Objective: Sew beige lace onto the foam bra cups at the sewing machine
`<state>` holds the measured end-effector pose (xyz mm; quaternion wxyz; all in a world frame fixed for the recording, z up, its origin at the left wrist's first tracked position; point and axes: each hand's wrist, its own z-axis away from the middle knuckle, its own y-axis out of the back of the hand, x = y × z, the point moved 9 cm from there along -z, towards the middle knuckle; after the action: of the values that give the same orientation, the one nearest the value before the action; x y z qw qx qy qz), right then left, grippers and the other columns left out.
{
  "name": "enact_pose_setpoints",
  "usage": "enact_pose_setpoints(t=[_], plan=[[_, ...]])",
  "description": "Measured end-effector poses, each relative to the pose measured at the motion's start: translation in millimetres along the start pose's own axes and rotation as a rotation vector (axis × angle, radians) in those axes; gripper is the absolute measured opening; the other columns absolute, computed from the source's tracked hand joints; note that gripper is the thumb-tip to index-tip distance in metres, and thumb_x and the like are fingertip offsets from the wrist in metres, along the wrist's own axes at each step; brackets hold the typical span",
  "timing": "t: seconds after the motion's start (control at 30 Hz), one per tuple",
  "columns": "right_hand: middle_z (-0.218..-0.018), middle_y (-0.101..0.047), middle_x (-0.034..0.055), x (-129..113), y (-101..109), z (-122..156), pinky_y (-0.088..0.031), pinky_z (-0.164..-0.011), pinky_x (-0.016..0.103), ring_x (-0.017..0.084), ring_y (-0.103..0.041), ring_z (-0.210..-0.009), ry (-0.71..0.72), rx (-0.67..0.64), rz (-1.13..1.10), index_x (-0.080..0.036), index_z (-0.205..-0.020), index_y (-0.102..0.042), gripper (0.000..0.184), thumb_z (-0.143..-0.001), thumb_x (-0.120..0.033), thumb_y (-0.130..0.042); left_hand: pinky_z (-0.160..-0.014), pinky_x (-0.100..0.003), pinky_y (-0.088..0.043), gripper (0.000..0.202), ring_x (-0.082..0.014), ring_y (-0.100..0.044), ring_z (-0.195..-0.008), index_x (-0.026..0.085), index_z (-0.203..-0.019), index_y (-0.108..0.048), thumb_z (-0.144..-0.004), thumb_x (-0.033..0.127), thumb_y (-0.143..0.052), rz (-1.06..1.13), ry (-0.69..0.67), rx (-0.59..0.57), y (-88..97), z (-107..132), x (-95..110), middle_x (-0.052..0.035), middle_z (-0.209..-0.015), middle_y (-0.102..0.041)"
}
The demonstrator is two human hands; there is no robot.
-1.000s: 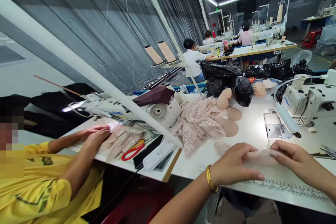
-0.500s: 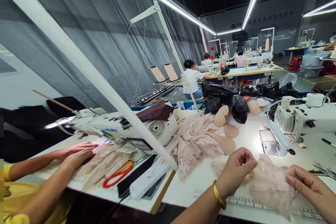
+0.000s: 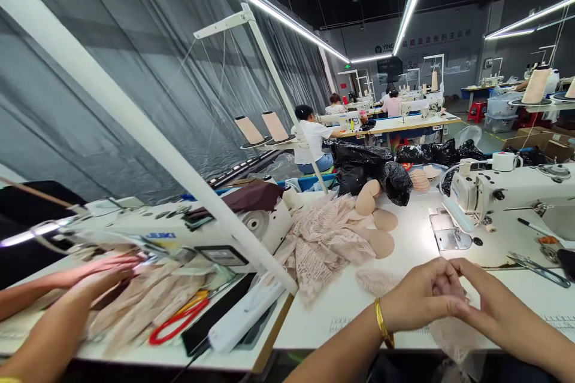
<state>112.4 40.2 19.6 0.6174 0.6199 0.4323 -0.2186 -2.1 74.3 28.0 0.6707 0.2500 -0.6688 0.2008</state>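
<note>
My left hand (image 3: 429, 296), a gold bangle at its wrist, and my right hand (image 3: 492, 308) meet over the table's front edge. Their fingers are curled together on a piece of beige lace fabric (image 3: 456, 335). The lace hangs down below the hands past the edge; its upper part is hidden by my fingers. Beyond my left hand lies another small lace piece (image 3: 377, 281). Farther off is a heap of beige lace (image 3: 323, 239), with beige bra pads (image 3: 384, 242) beside it.
A sewing machine (image 3: 516, 188) stands ahead on the right, scissors (image 3: 539, 269) in front of it. On the left, a co-worker's hands (image 3: 101, 278) work lace at another machine (image 3: 166, 236). A white pole (image 3: 179, 149) slants across. Black plastic bags (image 3: 395, 182) lie behind the pads.
My hands have come together, where before they held the lace spread between them. The lace is now bunched and hangs lower. The view has turned slightly right.
</note>
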Motion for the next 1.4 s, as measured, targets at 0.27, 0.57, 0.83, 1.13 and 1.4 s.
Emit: enact_pose_setpoints(t=[0.27,0.57,0.83,1.13,1.4], plan=[[-0.08,-0.048,-0.0033,21,3,10,-0.038,-0.069,0.029,0.017,-0.045,-0.076,-0.154,-0.026,-0.308,-0.024,-0.087,-0.055,0.036,-0.099,-0.057,-0.059,-0.068,-0.024,-0.039,0.053,-0.012,-0.053,-0.073,0.016,-0.08,-0.059,-0.07,0.059,-0.087,0.102,0.114,0.183,36.5,24,-24,0.0002,-0.079,-0.06],[-0.08,-0.063,0.0009,9,-15,-13,-0.046,-0.08,0.035,0.021,-0.058,-0.083,-0.195,-0.126,-0.416,-0.024,-0.095,-0.061,0.046,-0.096,-0.069,-0.055,-0.043,-0.019,-0.025,0.035,-0.0072,-0.033,-0.039,0.022,-0.096,-0.052,-0.092,0.055,-0.063,-0.064,0.254,0.13,35.4,4,-20,0.0104,-0.051,-0.051],[-0.07,-0.063,0.0,81,1,-54,-0.045,-0.065,0.032,0.018,-0.054,-0.066,-0.268,-0.064,-0.394,-0.022,-0.078,-0.061,0.051,-0.091,-0.072,-0.059,-0.091,-0.034,-0.052,0.019,-0.0281,-0.065,-0.114,0.016,-0.109,-0.068,-0.099,0.031,-0.063,-1.065,0.238,0.393,130.9,-39,6,-0.0137,-0.116,-0.071],[-0.075,-0.064,-0.0001,109,1,-58,-0.038,-0.066,0.032,0.016,-0.051,-0.065,-0.312,-0.041,-0.474,-0.021,-0.083,-0.06,0.052,-0.094,-0.071,-0.055,-0.095,-0.045,-0.058,0.033,-0.0241,-0.066,-0.109,0.013,-0.123,-0.065,-0.1,0.037,-0.068,-1.158,0.41,0.547,189.7,-65,-26,-0.0111,-0.124,-0.066],[-0.076,-0.065,0.0007,94,3,-61,-0.041,-0.065,0.032,0.016,-0.051,-0.064,-0.281,-0.038,-0.534,-0.021,-0.077,-0.059,0.053,-0.093,-0.071,-0.056,-0.07,-0.027,-0.052,0.017,-0.0166,-0.064,-0.076,0.016,-0.094,-0.062,-0.09,0.016,-0.046,-0.802,0.191,0.773,148.5,-16,26,-0.0041,-0.082,-0.067]])
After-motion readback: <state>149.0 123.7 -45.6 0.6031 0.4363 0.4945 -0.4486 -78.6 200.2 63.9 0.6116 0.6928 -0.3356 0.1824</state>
